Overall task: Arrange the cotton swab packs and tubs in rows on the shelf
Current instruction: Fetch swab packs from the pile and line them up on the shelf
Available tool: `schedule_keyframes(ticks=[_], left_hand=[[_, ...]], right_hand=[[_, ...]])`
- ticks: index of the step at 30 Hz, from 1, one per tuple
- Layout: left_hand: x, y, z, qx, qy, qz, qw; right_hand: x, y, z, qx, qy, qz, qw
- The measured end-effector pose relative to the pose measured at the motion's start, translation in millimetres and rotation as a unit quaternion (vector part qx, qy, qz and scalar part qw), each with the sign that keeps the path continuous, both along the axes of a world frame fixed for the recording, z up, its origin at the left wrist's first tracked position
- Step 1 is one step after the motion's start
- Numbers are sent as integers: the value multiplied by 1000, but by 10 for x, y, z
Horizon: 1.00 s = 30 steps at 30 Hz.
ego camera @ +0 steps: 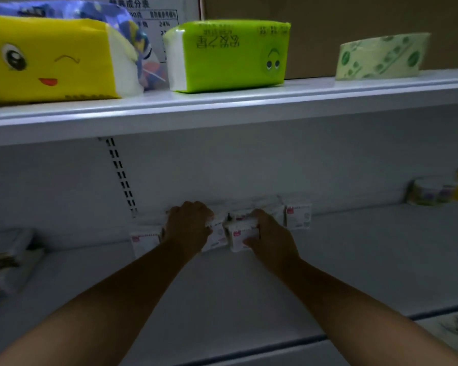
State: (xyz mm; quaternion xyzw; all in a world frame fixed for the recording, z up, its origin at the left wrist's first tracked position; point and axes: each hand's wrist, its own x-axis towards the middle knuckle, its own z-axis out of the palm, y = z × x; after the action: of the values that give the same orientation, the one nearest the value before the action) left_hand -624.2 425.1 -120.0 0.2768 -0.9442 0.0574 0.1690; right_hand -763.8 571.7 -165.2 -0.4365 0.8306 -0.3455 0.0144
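Stack (8, 257): flat packs piled at the far left of the lower shelf, too dim to read.
Yellow tissue pack (48, 56): on the upper shelf (90, 112) at the left, printed with a winking cartoon face.
Slotted strip (121, 173): two columns of dark slots running down the grey back wall.
Blue patterned pack (132, 35): behind the yellow one and partly hidden by it.
Leftmost pack (144, 240): a small white cotton swab pack with a red mark, upright against the back wall of the lower shelf, just left of the left wrist.
Left grip (189, 225): the person's left hand, knuckles up, fingers curled over the top of the second pack.
Second pack (218, 235): white, mostly covered by that hand, touching the third pack.
Green tissue pack (228, 55): on the upper shelf near the middle, its print upside down.
Third pack (239, 237): white with a red mark, slightly forward of the row.
Right grip (271, 239): the person's right hand, closed on the third pack, thumb on its front and fingers over its top.
Rightmost pack (298, 216): upright against the back wall, just right of the right hand.
Lower shelf (368, 260): pale grey and dim.
Pale green pack (381, 55): on the upper shelf at the right, leaf-patterned.
Tub (431, 192): a round tub at the far right back of the lower shelf, well apart from the packs.
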Motion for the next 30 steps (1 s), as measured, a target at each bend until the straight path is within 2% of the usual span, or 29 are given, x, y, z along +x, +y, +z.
schedule_keyframes(ticks=[3, 7, 8, 10, 12, 13, 15, 17, 18, 22, 30], left_hand=[[-41, -24, -61, -22, -13, 0, 1000], [-97, -30, -90, -32, -44, 0, 999], [-99, -23, -92, -31, -50, 2, 998], [-80, 13, -108, -23, -64, 16, 998], [-69, 70, -112, -34, -77, 22, 996], [-91, 108, -110, -47, -77, 11, 996], [-194, 214, -103, -50, -75, -25, 996], [-333, 324, -121, -32, -101, -39, 994], [-396, 356, -153, -26, -122, -34, 992], [-502, 314, -288, -22, -150, -26, 988], [-528, 204, -424, -39, -119, -27, 992]], right_hand=[[-149, -110, 3, 57, 143, -4, 988], [-214, -177, -26, 65, 166, 1, 984], [-217, -160, -38, 50, 166, 6, 985], [-256, -66, -37, -45, 188, 12, 981], [-410, 53, -9, -153, 249, 16, 956], [-527, 95, 1, -155, 286, 27, 945], [-765, 152, 7, -38, 324, 58, 943], [-901, 166, -39, 81, 318, 58, 943], [-929, 156, -68, 97, 310, 49, 945], [-893, 107, -64, 53, 295, -1, 954], [-875, -3, -18, 77, 282, -6, 956]])
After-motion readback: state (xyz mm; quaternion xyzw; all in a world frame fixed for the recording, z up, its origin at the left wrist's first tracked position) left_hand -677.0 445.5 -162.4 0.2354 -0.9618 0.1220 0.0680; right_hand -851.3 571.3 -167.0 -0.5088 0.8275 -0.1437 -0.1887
